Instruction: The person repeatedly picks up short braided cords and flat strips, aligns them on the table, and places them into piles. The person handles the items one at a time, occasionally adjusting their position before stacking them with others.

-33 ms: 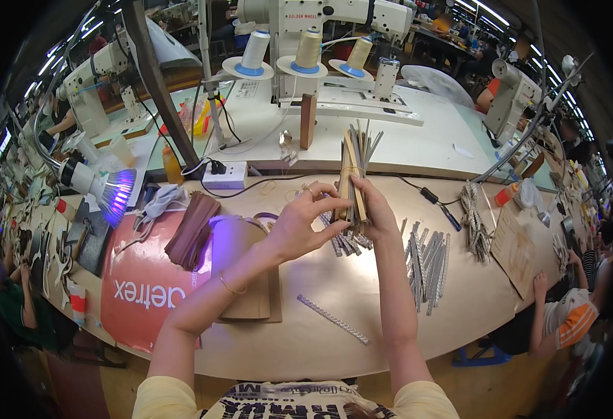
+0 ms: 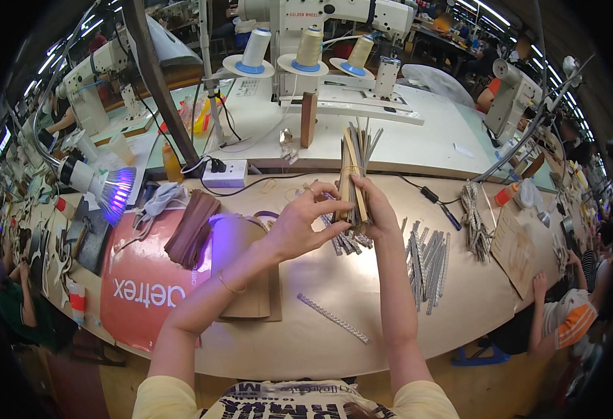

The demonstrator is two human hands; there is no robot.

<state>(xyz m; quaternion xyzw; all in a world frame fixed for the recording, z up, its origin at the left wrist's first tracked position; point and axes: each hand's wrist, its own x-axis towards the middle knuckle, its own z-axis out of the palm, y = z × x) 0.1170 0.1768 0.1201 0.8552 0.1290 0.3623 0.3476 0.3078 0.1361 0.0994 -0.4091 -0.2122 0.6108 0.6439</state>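
Note:
A bundle of thin strips (image 2: 350, 157), tan, grey and dark, stands upright above the table, with a thin band around its middle. My right hand (image 2: 376, 209) is closed around the lower right side of this bundle, thumb pressed along it. From the left, my left hand (image 2: 305, 220) reaches to the bundle's lower end, its index finger and thumb bent against the strips in a loose pinch. Just behind and below the hands lie several braided silver strips (image 2: 347, 244). One more braided strip (image 2: 333, 319) lies alone nearer to me.
Grey braided strips (image 2: 429, 269) lie to the right, and a tied bunch (image 2: 473, 223) beyond them. Brown strips (image 2: 192, 229) rest on a red sheet (image 2: 139, 258) at left, beside brown flat pieces (image 2: 250, 304). A lamp (image 2: 107, 192) and a sewing machine (image 2: 320, 17) stand around the table.

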